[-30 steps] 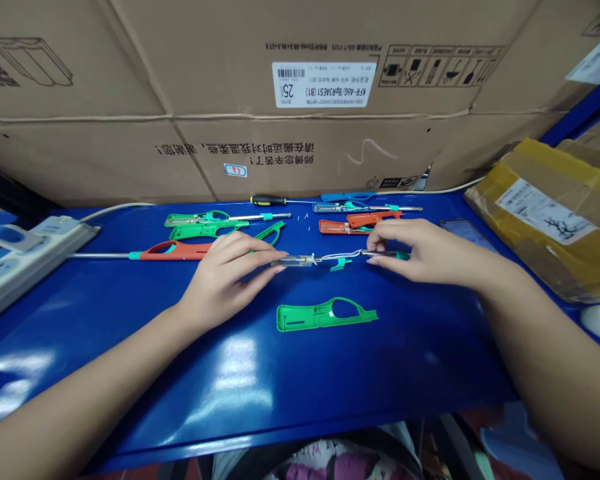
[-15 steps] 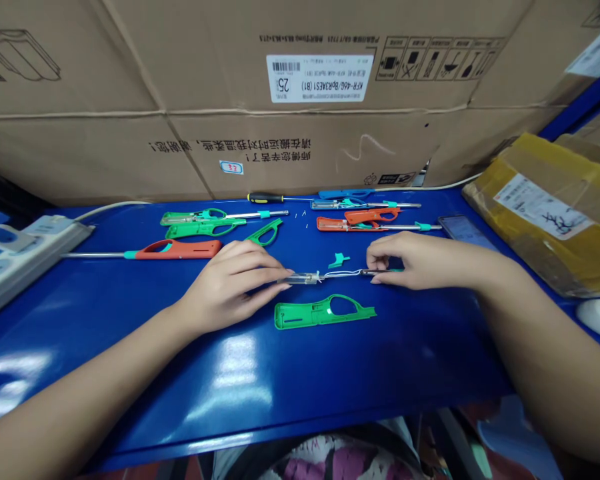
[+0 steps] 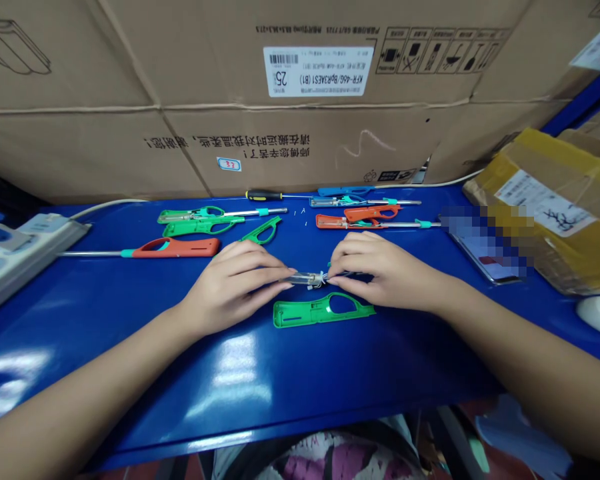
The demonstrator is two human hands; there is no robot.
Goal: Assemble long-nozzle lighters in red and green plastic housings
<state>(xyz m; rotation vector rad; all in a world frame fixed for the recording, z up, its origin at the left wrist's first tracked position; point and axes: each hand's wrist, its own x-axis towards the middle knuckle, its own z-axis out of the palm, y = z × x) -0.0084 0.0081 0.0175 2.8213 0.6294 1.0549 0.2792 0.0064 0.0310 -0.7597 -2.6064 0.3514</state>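
Observation:
My left hand point(image 3: 243, 283) holds the clear fuel tank point(image 3: 305, 279) of a lighter between thumb and fingers. My right hand point(image 3: 373, 270) is closed in a pinch close to the tank's right end, on a thin dark metal tube point(image 3: 353, 273) mostly covered by the fingers. Bunched thin white wires point(image 3: 322, 283) show between the tank and the right fingertips. Just below both hands lies a green lighter half-shell point(image 3: 305, 313), inner side up, with an oval trigger opening. Another green shell piece point(image 3: 263, 232) rests behind my left hand.
Opened green point(image 3: 200, 217), orange point(image 3: 355, 221) and blue point(image 3: 337, 201) lighters lie at the back with a screwdriver point(image 3: 264, 195). A whole orange lighter point(image 3: 175, 248) and a power strip point(image 3: 27, 247) sit left. A phone point(image 3: 483, 250) and taped parcel point(image 3: 545, 213) stand right, before a cardboard wall point(image 3: 205, 80).
My right hand has moved left with the metal tube, up to the tank's end. The white wires, stretched out before, are now bunched. My left hand has kept its hold.

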